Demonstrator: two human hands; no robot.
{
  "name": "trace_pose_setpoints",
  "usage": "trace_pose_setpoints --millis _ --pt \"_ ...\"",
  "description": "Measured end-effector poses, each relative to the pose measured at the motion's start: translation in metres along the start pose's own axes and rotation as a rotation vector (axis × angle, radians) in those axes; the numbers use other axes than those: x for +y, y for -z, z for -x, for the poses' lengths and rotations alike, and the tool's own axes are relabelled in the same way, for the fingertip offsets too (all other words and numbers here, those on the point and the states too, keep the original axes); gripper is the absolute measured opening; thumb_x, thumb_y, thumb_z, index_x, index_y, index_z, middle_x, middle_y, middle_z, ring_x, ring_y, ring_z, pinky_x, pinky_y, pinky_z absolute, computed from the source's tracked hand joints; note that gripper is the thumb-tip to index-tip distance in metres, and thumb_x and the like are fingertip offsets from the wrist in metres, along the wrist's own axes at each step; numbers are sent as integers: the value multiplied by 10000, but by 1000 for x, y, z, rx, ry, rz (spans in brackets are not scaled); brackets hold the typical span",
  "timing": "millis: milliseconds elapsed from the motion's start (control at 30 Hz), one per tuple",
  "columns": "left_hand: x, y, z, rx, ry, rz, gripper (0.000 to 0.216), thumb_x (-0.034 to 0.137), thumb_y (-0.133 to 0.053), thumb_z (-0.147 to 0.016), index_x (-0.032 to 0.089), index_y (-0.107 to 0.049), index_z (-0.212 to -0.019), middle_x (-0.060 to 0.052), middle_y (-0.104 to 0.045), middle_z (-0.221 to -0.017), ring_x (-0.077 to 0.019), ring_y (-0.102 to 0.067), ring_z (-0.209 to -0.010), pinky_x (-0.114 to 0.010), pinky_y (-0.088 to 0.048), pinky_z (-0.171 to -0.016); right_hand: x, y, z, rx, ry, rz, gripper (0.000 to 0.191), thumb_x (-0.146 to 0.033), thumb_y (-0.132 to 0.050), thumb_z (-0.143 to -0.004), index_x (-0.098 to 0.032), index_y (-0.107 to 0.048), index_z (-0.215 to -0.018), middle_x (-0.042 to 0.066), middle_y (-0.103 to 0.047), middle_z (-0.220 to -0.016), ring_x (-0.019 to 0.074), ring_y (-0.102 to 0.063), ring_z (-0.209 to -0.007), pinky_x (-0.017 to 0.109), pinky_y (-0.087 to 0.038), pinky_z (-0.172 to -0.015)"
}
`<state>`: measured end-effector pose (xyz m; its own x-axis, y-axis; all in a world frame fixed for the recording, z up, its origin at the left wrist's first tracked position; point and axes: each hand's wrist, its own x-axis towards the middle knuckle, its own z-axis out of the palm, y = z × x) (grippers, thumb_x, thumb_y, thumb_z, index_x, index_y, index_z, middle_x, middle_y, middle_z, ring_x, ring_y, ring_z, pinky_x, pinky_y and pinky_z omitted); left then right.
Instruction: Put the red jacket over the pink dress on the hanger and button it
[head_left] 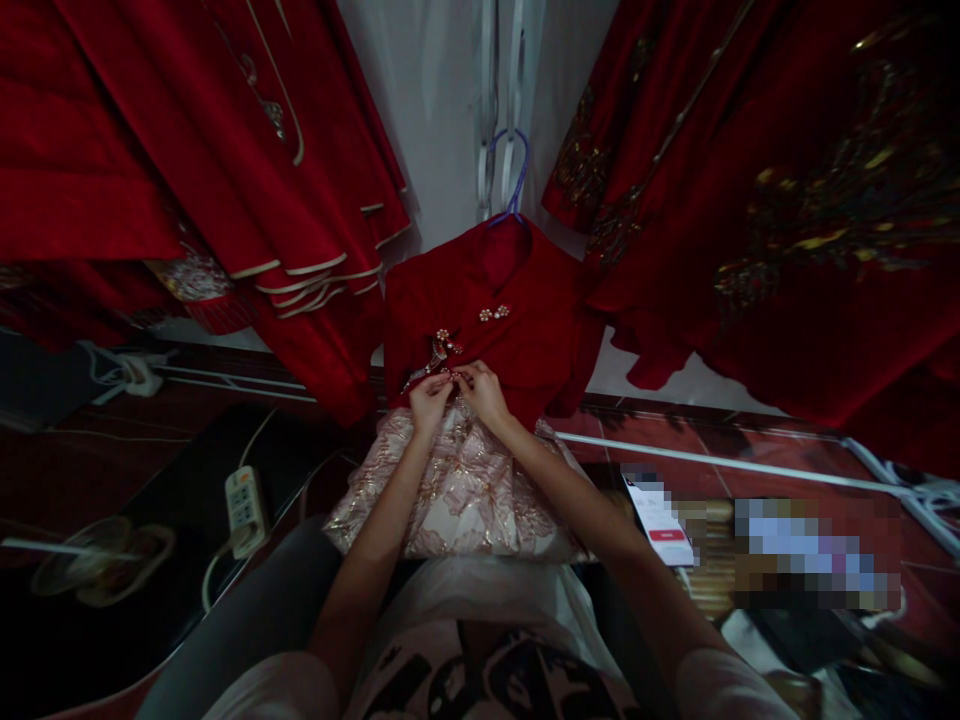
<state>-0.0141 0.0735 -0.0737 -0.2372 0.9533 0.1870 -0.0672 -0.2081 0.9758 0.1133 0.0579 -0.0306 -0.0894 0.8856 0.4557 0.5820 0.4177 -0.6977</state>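
Note:
A red jacket (540,330) hangs in front of me from a purple hanger (519,185). Pearl-like beaded ornaments (495,314) sit on its chest, and a longer beaded decoration (439,350) runs down its left side. My left hand (431,398) pinches the jacket's front low down, beside that decoration. Right next to it, my right hand (484,390) is also closed on the jacket front, fingertips almost meeting the left ones. Small beads show between the fingertips; the exact part held is too small to tell. Below lies a pale pink and gold brocade garment (480,500), across my lap.
Red garments (300,200) hang at left, and embroidered ones (787,230) at right. A power strip (246,512) and a plastic cup (97,560) with a straw rest on a black surface at left. A lit phone (660,520) lies at right, near a white rack bar (735,464).

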Motion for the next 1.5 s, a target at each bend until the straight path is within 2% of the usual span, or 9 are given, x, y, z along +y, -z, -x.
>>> trace_pose_setpoints --millis 233,467,733,900,1033,1133,1233,1400,1500 --pt "9 -3 -1 19 3 -72 148 152 -697 -644 122 -703 -789 -72 -735 -803 -154 -684 -745 -320 -552 -803 -1 0 2 -19 19 98 253 -175 -515 -918 -177 -699 -1092 74 -623 -997 160 -630 -885 256 -496 -859" --pt "17 -3 -8 -51 -4 -159 151 109 -705 -593 120 -691 -743 -67 -725 -751 -160 -678 -703 -322 -561 -768 1 2 1 -31 19 115 266 -182 -495 -932 -192 -695 -1108 72 -620 -1029 156 -634 -915 243 -497 -859" --pt "21 10 -15 -178 -54 -220 177 185 -739 -588 128 -717 -755 -74 -734 -765 -165 -680 -683 -325 -566 -738 -7 9 1 -45 -15 116 242 -184 -517 -920 -178 -694 -1086 69 -633 -1022 151 -639 -897 240 -501 -839" --pt "31 26 -14 -248 -149 -298 170 250 -727 -650 164 -748 -795 -72 -747 -808 -190 -693 -738 -355 -557 -791 -11 13 5 -69 13 58 229 -187 -519 -918 -184 -689 -1072 65 -631 -1020 136 -641 -821 233 -512 -785" --pt "28 30 -15 -287 -191 -297 131 231 -696 -682 188 -746 -795 -50 -747 -832 -188 -687 -808 -365 -526 -877 -16 13 5 -63 1 122 194 -221 -505 -925 -196 -666 -1032 57 -615 -986 138 -635 -792 240 -500 -761" --pt "21 25 -17 -233 -192 -287 203 118 -661 -649 183 -717 -834 -41 -726 -878 -163 -667 -817 -340 -522 -862 -20 13 4 -51 -40 224 184 -252 -513 -910 -201 -610 -1058 69 -581 -1027 146 -615 -748 244 -475 -653" --pt "16 22 -15 -111 -214 -300 333 53 -642 -614 185 -681 -917 -41 -685 -944 -145 -634 -827 -300 -521 -811 -22 20 6 -24 -57 235 273 -252 -570 -847 -203 -529 -1113 67 -552 -1047 160 -586 -758 249 -445 -595" --pt "23 23 -5 -65 -231 -378 277 68 -593 -673 183 -673 -912 -48 -636 -969 -130 -594 -781 -268 -508 -745 -16 44 14 -26 -18 76 234 -241 -595 -808 -206 -526 -1030 12 -515 -905 136 -540 -749 243 -454 -640" --pt "32 23 1 -75 -246 -456 272 86 -603 -688 189 -680 -928 -54 -610 -974 -135 -582 -773 -243 -502 -668 -8 53 19 -43 0 1 216 -218 -599 -804 -195 -543 -1012 23 -534 -934 134 -547 -802 253 -477 -702"
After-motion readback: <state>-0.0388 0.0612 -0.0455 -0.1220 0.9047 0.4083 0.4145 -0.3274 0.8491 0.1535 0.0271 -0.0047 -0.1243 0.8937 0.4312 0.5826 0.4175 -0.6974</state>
